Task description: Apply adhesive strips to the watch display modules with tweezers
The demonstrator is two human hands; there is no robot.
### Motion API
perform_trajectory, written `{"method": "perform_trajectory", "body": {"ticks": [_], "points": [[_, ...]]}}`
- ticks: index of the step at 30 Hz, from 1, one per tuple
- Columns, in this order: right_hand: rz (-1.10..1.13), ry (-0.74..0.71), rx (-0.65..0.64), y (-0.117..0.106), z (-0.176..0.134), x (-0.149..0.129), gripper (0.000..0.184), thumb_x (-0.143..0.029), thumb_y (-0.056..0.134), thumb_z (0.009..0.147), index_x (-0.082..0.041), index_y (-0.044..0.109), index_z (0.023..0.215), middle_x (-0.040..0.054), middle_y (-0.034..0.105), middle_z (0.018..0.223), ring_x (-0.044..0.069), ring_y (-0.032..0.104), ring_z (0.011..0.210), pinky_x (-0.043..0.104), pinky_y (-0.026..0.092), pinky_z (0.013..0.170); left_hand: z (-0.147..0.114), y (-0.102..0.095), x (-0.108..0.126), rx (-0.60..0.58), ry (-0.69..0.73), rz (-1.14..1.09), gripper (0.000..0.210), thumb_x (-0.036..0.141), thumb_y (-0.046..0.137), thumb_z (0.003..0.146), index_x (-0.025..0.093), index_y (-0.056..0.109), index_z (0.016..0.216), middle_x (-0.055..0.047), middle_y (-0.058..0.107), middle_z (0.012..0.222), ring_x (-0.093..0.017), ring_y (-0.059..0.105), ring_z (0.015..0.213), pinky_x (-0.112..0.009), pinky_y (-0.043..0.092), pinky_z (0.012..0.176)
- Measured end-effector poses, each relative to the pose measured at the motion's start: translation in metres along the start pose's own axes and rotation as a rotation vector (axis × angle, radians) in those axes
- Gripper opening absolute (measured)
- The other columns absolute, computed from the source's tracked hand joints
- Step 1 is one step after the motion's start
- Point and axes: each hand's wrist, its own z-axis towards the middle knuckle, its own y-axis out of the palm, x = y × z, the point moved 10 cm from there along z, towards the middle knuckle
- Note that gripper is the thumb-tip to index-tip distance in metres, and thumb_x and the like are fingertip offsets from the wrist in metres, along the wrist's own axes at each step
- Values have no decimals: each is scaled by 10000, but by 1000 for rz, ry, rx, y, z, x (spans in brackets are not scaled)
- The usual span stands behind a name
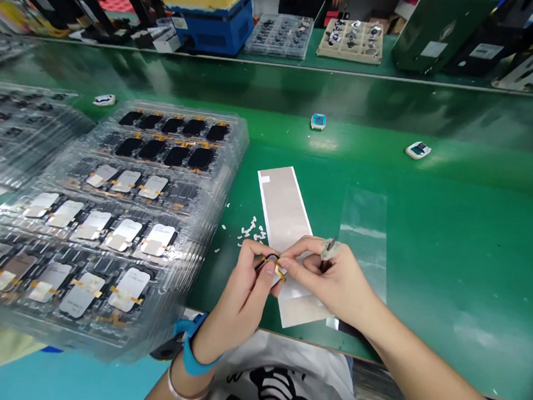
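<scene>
My left hand [244, 291] is closed on a small display panel [280, 276] with an orange flex cable, gripping it between thumb and fingers. My right hand [334, 274] is closed too, its thumb and index finger pinching at the panel's upper edge; the fingers hide the exact contact. A pale wrap [331, 250] sits on a right-hand finger, with a thin dark object beside it that I cannot make out. Beneath both hands lies a grey-beige strip sheet with white edges [285, 201]. Small white scraps [249, 228] are scattered left of the sheet.
Stacked clear plastic trays [218, 220] of display panels fill the left side. A transparent film [365, 215] lies right of the sheet on the green table [467, 255]. Farther back are a blue-faced watch case [319, 122] and a white one [418, 150]. Boxes and trays line the back shelf.
</scene>
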Motion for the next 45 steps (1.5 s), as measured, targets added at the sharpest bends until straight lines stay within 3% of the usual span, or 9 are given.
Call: {"method": "perform_trajectory", "body": {"ticks": [4,13,19,23,27,31,36,41,45], "points": [[-5,-10,33,-2,-5,-2,145,-267,667,877,-166,714,784,-24,608,677,53,351,486,224,268,474,0,2,-2,-29,-5,-27,130,357,431,1068,227,433,1064,31,527,759,-99,487,663,-208,375,579],[34,-33,33,-9,0,-7,180,-304,605,929,-184,678,816,-1,637,746,123,560,656,242,417,591,5,1,6,1,36,40,114,316,489,1041,226,420,1031,39,520,755,-113,483,670,-217,394,612],[-72,-294,252,-49,-36,-40,333,-309,397,1068,-212,632,852,21,581,882,143,569,887,268,469,808,0,3,13,-14,78,177,82,289,410,1068,229,433,1016,0,630,833,-134,600,747,-260,475,698],[-89,-216,310,-55,-75,-16,184,-219,471,1042,-224,628,947,22,596,935,129,601,903,214,512,726,-20,23,28,-143,109,502,107,218,432,1049,237,511,1118,-43,684,1041,-164,670,958,-297,516,828],[-50,-124,402,-56,-99,18,48,-201,592,980,-208,639,971,46,609,970,157,643,917,234,570,722,-45,59,46,-378,291,768,238,147,459,1009,217,499,1233,-99,677,1268,-235,633,1199,-379,550,946],[-18,-57,465,-54,-102,32,133,-267,647,950,-180,691,860,64,663,920,166,698,800,236,599,657,-59,80,38,-471,445,1042,223,48,455,958,171,541,1124,-126,662,1349,-330,596,1280,-480,588,920],[79,10,520,-52,-96,32,186,-313,715,900,-175,696,777,53,705,802,164,724,631,224,607,581,-66,90,31,-524,529,1176,155,51,481,936,153,571,1011,-155,664,1347,-374,619,1253,-495,606,894],[316,0,644,-63,-103,31,118,-288,743,886,-204,673,844,21,721,760,158,723,588,247,631,603,-53,79,41,-459,408,1021,187,76,472,954,183,553,1084,-146,712,1235,-342,675,1153,-456,592,867],[471,-116,900,-78,-117,24,80,-231,733,897,-213,657,884,-8,704,796,140,735,636,242,640,650,-21,42,29,-159,61,417,56,241,428,1048,236,484,1047,-45,731,903,-174,695,771,-288,555,705]]}}
